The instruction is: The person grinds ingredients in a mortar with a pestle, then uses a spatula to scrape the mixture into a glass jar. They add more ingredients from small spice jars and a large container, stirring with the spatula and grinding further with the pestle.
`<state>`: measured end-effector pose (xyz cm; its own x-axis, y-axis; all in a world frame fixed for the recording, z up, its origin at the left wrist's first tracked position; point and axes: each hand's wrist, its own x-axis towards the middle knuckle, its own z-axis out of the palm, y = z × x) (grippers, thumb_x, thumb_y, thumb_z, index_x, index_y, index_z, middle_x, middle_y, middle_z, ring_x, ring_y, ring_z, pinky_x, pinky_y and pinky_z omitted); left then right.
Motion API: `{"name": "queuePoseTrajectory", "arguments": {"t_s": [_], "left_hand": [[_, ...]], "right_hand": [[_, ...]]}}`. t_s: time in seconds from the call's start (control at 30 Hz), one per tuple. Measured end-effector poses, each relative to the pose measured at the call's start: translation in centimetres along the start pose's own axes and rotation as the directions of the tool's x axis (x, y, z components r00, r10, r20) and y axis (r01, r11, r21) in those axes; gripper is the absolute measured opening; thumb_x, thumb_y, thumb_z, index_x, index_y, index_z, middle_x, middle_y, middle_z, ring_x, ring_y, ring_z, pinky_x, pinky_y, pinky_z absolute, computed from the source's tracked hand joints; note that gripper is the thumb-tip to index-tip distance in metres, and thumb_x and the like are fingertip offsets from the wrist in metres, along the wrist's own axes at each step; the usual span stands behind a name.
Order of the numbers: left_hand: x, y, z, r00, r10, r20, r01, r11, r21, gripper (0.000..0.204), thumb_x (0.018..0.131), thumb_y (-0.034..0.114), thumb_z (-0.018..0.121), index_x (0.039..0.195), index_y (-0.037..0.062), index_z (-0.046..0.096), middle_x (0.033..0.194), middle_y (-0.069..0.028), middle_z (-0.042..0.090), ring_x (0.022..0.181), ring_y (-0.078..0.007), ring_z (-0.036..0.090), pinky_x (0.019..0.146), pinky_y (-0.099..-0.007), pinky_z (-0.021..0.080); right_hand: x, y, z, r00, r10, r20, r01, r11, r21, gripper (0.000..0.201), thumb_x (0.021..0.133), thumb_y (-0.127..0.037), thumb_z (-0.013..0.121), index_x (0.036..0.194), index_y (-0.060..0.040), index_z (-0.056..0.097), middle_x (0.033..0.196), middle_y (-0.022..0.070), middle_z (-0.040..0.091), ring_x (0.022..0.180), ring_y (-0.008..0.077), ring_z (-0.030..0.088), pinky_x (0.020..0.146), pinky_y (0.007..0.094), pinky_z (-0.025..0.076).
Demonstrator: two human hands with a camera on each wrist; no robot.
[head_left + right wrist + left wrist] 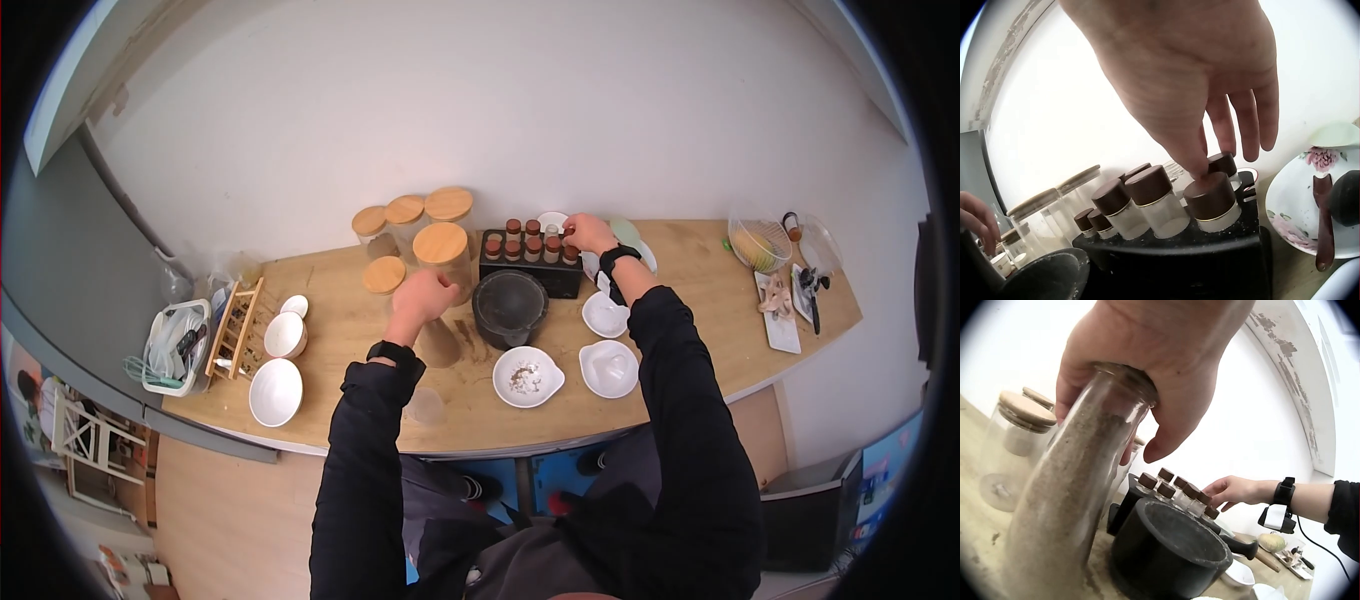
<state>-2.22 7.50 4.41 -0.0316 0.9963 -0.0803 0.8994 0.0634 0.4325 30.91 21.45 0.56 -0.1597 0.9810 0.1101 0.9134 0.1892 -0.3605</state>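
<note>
My left hand (425,297) grips the top of a tall glass jar (1069,481) of brown powder, which stands on the table; the palm covers its mouth. At the back right corner of a black rack (530,278), my right hand (1210,81) pinches the brown cap (1222,164) of a small spice bottle with thumb and forefinger. Several more capped glass bottles (1160,203) fill the rack. Just in front of it sits a black stone mortar (510,308), and a dark pestle handle (1239,545) shows past its rim in the left wrist view.
Several wooden-lidded glass jars (443,245) stand behind my left hand. Nearer me are a white bowl with pale and brown bits (526,377) and other white dishes (608,370). White bowls (276,392) and a wooden rack (236,330) are at left; plates with food (778,310) at far right.
</note>
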Motion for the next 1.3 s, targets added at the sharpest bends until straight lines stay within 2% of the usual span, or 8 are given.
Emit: {"name": "queuePoseTrajectory", "arguments": {"t_s": [0.2, 0.3, 0.43, 0.7, 0.83, 1.0, 1.13, 1.3], "left_hand": [[-0.3, 0.2, -0.2, 1.000, -0.010, 0.011, 0.011, 1.000, -0.010, 0.032, 0.077, 0.038, 0.058, 0.096, 0.0151, 0.070, 0.096, -0.0089, 0.069, 0.093, -0.0248, 0.064, 0.082, -0.0357, 0.050], [-0.5, 0.3, -0.5, 1.000, -0.015, 0.013, 0.016, 1.000, -0.009, 0.032, 0.077, 0.037, 0.058, 0.096, 0.0153, 0.070, 0.097, -0.0089, 0.069, 0.094, -0.0249, 0.064, 0.082, -0.0358, 0.049], [-0.6, 0.4, -0.5, 0.999, -0.023, 0.027, 0.023, 1.000, -0.014, 0.031, 0.076, 0.037, 0.057, 0.096, 0.0160, 0.070, 0.098, -0.0090, 0.069, 0.095, -0.0255, 0.064, 0.083, -0.0364, 0.049], [-0.3, 0.1, -0.2, 0.999, -0.023, 0.024, 0.023, 1.000, -0.014, 0.032, 0.076, 0.036, 0.057, 0.097, 0.0157, 0.070, 0.098, -0.0101, 0.069, 0.096, -0.0261, 0.064, 0.082, -0.0370, 0.050], [0.0, 0.0, -0.2, 0.999, -0.026, 0.032, 0.026, 0.999, -0.021, 0.032, 0.076, 0.036, 0.057, 0.097, 0.0153, 0.070, 0.100, -0.0106, 0.068, 0.096, -0.0261, 0.064, 0.082, -0.0371, 0.050], [-0.3, 0.1, -0.4, 0.998, -0.024, 0.052, 0.026, 0.999, -0.027, 0.032, 0.077, 0.037, 0.057, 0.098, 0.0152, 0.070, 0.098, -0.0088, 0.069, 0.094, -0.0247, 0.064, 0.083, -0.0362, 0.049], [-0.3, 0.0, -0.5, 0.999, -0.017, 0.035, 0.017, 1.000, -0.017, 0.033, 0.077, 0.038, 0.057, 0.097, 0.0157, 0.070, 0.096, -0.0079, 0.069, 0.093, -0.0239, 0.064, 0.083, -0.0356, 0.049], [-0.3, 0.2, -0.7, 0.998, -0.013, 0.061, 0.015, 1.000, -0.027, 0.032, 0.077, 0.035, 0.058, 0.097, 0.0148, 0.071, 0.102, -0.0099, 0.068, 0.097, -0.0259, 0.064, 0.083, -0.0371, 0.050]], "right_hand": [[0.8, -0.1, 0.5, 1.000, 0.004, -0.018, -0.006, 0.997, -0.076, 0.036, 0.068, -0.022, 0.074, 0.099, -0.0071, 0.069, 0.094, 0.0154, 0.068, 0.091, 0.0303, 0.065, 0.082, 0.0383, 0.051], [1.3, -0.1, 1.1, 0.998, 0.028, -0.061, -0.032, 0.997, -0.066, 0.026, 0.064, -0.018, 0.074, 0.088, -0.0074, 0.070, 0.090, 0.0157, 0.068, 0.088, 0.0319, 0.065, 0.079, 0.0396, 0.052], [2.1, 0.5, 0.8, 0.976, -0.072, -0.206, 0.067, 0.997, -0.029, 0.023, 0.064, -0.018, 0.072, 0.083, -0.0062, 0.070, 0.087, 0.0153, 0.068, 0.085, 0.0319, 0.065, 0.077, 0.0394, 0.052], [2.0, -3.9, -8.6, 0.938, -0.187, -0.291, 0.145, 0.976, -0.160, 0.028, 0.069, -0.019, 0.065, 0.091, -0.0018, 0.069, 0.083, 0.0145, 0.068, 0.081, 0.0289, 0.066, 0.075, 0.0363, 0.052], [2.4, -7.8, -10.7, 0.921, -0.221, -0.321, 0.236, 0.972, 0.009, 0.031, 0.071, -0.021, 0.067, 0.096, -0.0031, 0.068, 0.089, 0.0124, 0.069, 0.086, 0.0291, 0.065, 0.079, 0.0368, 0.052], [4.3, -11.6, -7.0, 0.900, -0.317, -0.299, 0.366, 0.922, 0.125, 0.035, 0.077, -0.021, 0.066, 0.106, -0.0020, 0.065, 0.092, 0.0120, 0.069, 0.085, 0.0236, 0.066, 0.078, 0.0328, 0.052], [4.3, -13.8, -3.2, 0.913, -0.348, -0.211, 0.364, 0.931, 0.039, 0.030, 0.075, -0.019, 0.063, 0.100, -0.0029, 0.067, 0.091, 0.0125, 0.068, 0.088, 0.0301, 0.064, 0.080, 0.0387, 0.050], [4.9, -14.3, -0.6, 0.923, -0.342, -0.178, 0.347, 0.938, -0.002, 0.024, 0.075, -0.016, 0.061, 0.095, -0.0040, 0.067, 0.089, 0.0129, 0.068, 0.087, 0.0312, 0.063, 0.079, 0.0408, 0.050]]}}
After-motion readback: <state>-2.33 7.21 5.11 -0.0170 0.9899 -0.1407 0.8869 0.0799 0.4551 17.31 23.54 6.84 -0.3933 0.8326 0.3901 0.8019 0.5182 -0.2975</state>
